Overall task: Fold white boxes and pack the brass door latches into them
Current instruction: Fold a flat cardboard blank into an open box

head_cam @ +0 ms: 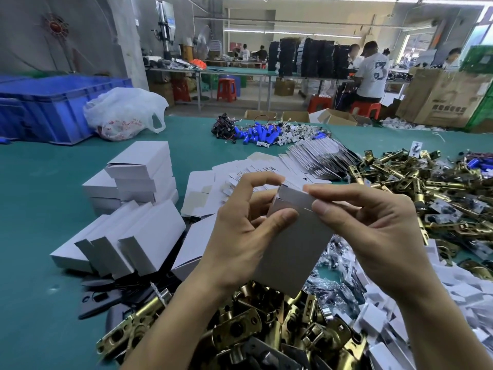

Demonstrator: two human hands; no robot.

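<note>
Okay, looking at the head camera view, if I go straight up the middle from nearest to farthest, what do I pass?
Heap of brass latches → white box, gripped by the left hand and pinched by the right hand → fanned flat box blanks → pile of blue cylinders with wires → red stool beyond the table.

The left hand and the right hand are bare, with long, slender fingers. The left thumbnail and the right thumbnail are cut short, with plain rounded tips. The left forearm and the right forearm are bare too, smooth all the way to the near edge of view.
</note>
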